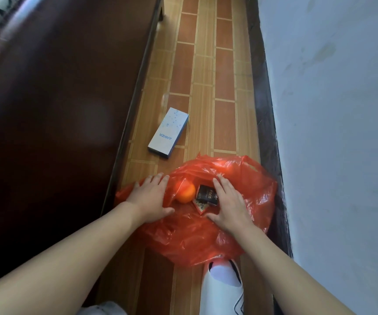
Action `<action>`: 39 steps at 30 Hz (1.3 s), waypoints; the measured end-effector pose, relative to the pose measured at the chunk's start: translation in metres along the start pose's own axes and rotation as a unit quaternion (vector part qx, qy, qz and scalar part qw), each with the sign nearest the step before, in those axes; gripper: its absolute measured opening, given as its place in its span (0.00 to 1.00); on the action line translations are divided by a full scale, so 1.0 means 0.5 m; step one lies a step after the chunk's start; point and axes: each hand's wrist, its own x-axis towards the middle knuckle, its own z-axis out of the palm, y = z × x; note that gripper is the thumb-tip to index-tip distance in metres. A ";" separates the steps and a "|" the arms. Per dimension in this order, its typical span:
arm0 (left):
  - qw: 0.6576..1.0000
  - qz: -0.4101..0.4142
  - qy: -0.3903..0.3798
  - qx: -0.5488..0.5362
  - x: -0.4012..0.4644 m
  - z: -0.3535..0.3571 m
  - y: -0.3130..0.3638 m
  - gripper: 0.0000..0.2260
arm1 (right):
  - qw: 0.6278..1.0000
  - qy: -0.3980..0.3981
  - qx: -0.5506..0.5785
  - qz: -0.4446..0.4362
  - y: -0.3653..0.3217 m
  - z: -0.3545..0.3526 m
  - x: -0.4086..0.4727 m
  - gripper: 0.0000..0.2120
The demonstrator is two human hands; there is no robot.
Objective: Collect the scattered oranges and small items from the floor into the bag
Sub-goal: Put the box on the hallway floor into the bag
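Observation:
A red plastic bag (pixel 197 237) lies on the tiled floor with its mouth spread wide. Inside it I see an orange (pixel 184 192) and a small black box (pixel 206 194) lying over a red-edged packet (pixel 200 206). My left hand (pixel 148 198) presses flat on the bag's left rim, fingers spread. On the right side of the opening my right hand (pixel 230 208) rests with fingers spread, touching the black box's edge. A light blue rectangular box (pixel 168 132) lies on the floor beyond the bag, outside it.
A dark wooden furniture panel (pixel 58 110) runs along the left. A pale wall (pixel 342 133) with a dark skirting closes the right side. A white shoe or slipper (pixel 223 289) sits just below the bag. The narrow tiled floor strip (pixel 206 64) extends ahead.

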 end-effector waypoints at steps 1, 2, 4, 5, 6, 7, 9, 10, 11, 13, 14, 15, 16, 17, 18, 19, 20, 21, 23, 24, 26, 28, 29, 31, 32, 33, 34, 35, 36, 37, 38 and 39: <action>1.000 -0.006 0.020 -0.014 0.002 -0.005 0.003 0.47 | 0.999 0.019 0.010 -0.026 -0.020 -0.011 0.016 0.53; 0.999 -0.014 0.040 -0.024 0.004 -0.009 0.005 0.45 | 0.998 0.037 0.019 -0.048 -0.039 -0.023 0.035 0.51; 0.996 -0.032 0.074 -0.042 0.007 -0.018 0.005 0.42 | 0.995 0.053 0.033 -0.076 -0.074 -0.045 0.077 0.48; 0.994 -0.040 0.085 -0.051 0.008 -0.021 0.003 0.42 | 0.994 0.053 0.033 -0.090 -0.090 -0.055 0.099 0.47; 0.993 -0.048 0.094 -0.059 0.009 -0.025 -0.001 0.41 | 0.993 0.053 0.028 -0.104 -0.103 -0.063 0.122 0.45; 0.991 -0.058 0.102 -0.068 0.011 -0.028 -0.008 0.41 | 0.991 0.053 0.018 -0.120 -0.116 -0.071 0.147 0.44; 0.985 -0.083 0.123 -0.092 0.015 -0.038 -0.029 0.40 | 0.987 0.053 -0.005 -0.151 -0.141 -0.082 0.201 0.41; 0.980 -0.094 0.140 -0.106 0.018 -0.043 -0.041 0.39 | 0.985 0.047 -0.017 -0.165 -0.154 -0.084 0.230 0.39; 0.975 -0.104 0.158 -0.120 0.020 -0.047 -0.055 0.39 | 0.983 0.035 -0.032 -0.178 -0.167 -0.084 0.257 0.37; 0.966 -0.118 0.179 -0.148 0.021 -0.052 -0.074 0.37 | 0.975 0.005 -0.080 -0.207 -0.194 -0.080 0.310 0.35; 0.963 -0.123 0.181 -0.159 0.021 -0.052 -0.078 0.36 | 0.969 -0.009 -0.110 -0.222 -0.207 -0.076 0.335 0.34; 0.961 -0.125 0.180 -0.166 0.020 -0.050 -0.080 0.35 | 0.963 -0.023 -0.138 -0.230 -0.219 -0.074 0.357 0.33; 0.961 -0.125 0.181 -0.169 0.021 -0.047 -0.081 0.35 | 0.958 -0.036 -0.165 -0.233 -0.230 -0.072 0.379 0.33; 0.961 -0.122 0.181 -0.168 0.021 -0.043 -0.082 0.35 | 0.953 -0.049 -0.190 -0.231 -0.242 -0.072 0.395 0.33; 0.962 -0.120 0.182 -0.166 0.023 -0.040 -0.083 0.35 | 0.948 -0.063 -0.213 -0.229 -0.252 -0.071 0.410 0.33; 0.962 -0.119 0.182 -0.166 0.024 -0.038 -0.084 0.34 | 0.943 -0.074 -0.231 -0.227 -0.260 -0.068 0.419 0.33; 0.962 -0.119 0.182 -0.167 0.027 -0.037 -0.086 0.34 | 0.939 -0.085 -0.244 -0.225 -0.265 -0.063 0.425 0.33; 0.962 -0.120 0.182 -0.167 0.030 -0.036 -0.087 0.34 | 0.937 -0.096 -0.250 -0.224 -0.266 -0.056 0.428 0.32; 0.961 -0.120 0.183 -0.166 0.038 -0.035 -0.085 0.34 | 0.940 -0.107 -0.238 -0.222 -0.259 -0.042 0.430 0.32; 0.961 -0.120 0.183 -0.167 0.042 -0.035 -0.082 0.35 | 0.943 -0.107 -0.225 -0.221 -0.251 -0.035 0.432 0.32; 0.963 -0.113 0.180 -0.163 0.049 -0.033 -0.075 0.35 | 0.952 -0.110 -0.200 -0.203 -0.233 -0.026 0.435 0.29; 0.966 -0.106 0.175 -0.159 0.053 -0.032 -0.068 0.35 | 0.963 -0.118 -0.177 -0.164 -0.209 -0.024 0.436 0.26; 0.967 -0.105 0.170 -0.158 0.054 -0.031 -0.064 0.35 | 0.970 -0.113 -0.159 -0.144 -0.195 -0.024 0.435 0.22; 0.970 -0.100 0.164 -0.150 0.057 -0.027 -0.058 0.35 | 0.987 -0.064 -0.093 -0.112 -0.167 -0.027 0.430 0.15; 0.972 -0.095 0.162 -0.143 0.058 -0.024 -0.055 0.36 | 0.993 -0.032 -0.058 -0.093 -0.152 -0.028 0.428 0.14; 0.974 -0.090 0.157 -0.139 0.060 -0.019 -0.052 0.36 | 0.997 -0.001 -0.033 -0.069 -0.140 -0.028 0.426 0.15; 0.975 -0.085 0.151 -0.138 0.061 -0.014 -0.050 0.36 | 0.999 0.023 -0.014 -0.041 -0.130 -0.027 0.425 0.19; 0.977 -0.081 0.141 -0.138 0.062 -0.009 -0.048 0.37 | 0.999 0.036 0.003 -0.008 -0.122 -0.025 0.426 0.25; 0.979 -0.078 0.127 -0.138 0.062 -0.005 -0.047 0.37 | 0.999 0.035 0.024 0.027 -0.116 -0.023 0.429 0.31; 0.982 -0.075 0.111 -0.136 0.061 -0.001 -0.046 0.38 | 0.997 0.022 0.047 0.057 -0.113 -0.023 0.432 0.36; 0.984 -0.074 0.093 -0.132 0.059 0.001 -0.045 0.39 | 0.995 0.003 0.063 0.077 -0.111 -0.024 0.435 0.40; 0.986 -0.074 0.072 -0.128 0.056 0.001 -0.043 0.40 | 0.994 -0.015 0.070 0.083 -0.112 -0.027 0.438 0.43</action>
